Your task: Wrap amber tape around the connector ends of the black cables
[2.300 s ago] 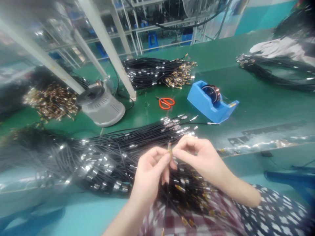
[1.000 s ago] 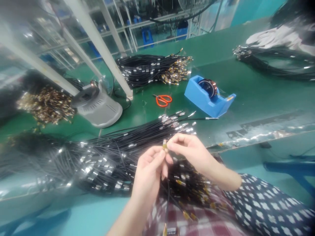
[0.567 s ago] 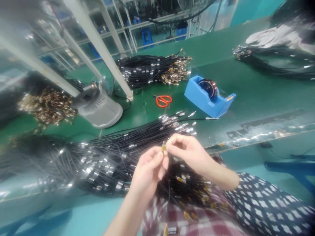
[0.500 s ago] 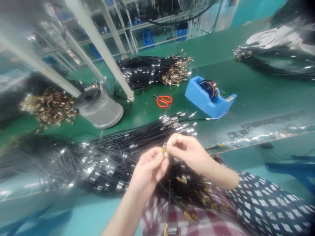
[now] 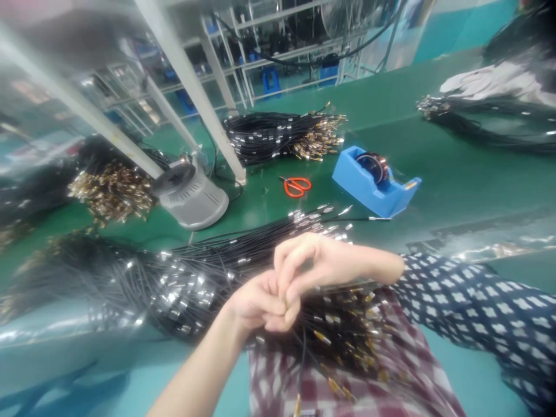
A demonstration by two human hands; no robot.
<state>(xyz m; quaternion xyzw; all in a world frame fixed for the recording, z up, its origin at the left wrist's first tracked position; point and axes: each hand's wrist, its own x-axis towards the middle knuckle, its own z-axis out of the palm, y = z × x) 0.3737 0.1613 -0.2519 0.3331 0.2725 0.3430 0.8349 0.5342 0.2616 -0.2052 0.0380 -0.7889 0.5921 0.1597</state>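
My left hand (image 5: 263, 304) is closed in a pinch on the gold-coloured end of a black cable, which the fingers now nearly cover. Bent over it from above, my right hand (image 5: 313, 263) has its thumb and forefinger pressed together at the same spot; what lies in that pinch is hidden. Below the hands, several black cables with gold connectors (image 5: 321, 337) lie across a checked cloth (image 5: 347, 394) on my lap. Behind them a thick bundle of black cables (image 5: 182, 289) with silvery ends stretches along the table's near edge.
A blue tape dispenser (image 5: 369, 194) holding a brown roll stands on the green table (image 5: 391, 121). Red-handled scissors (image 5: 296, 186) lie left of it. Further left are a grey round-based device (image 5: 191, 200) and white posts (image 5: 195, 87). More cable bundles (image 5: 269, 136) lie behind.
My right hand has turned over and moved down onto the left fingertips. The gold connector, visible between the fingers before, is now mostly covered. The view has shifted slightly.
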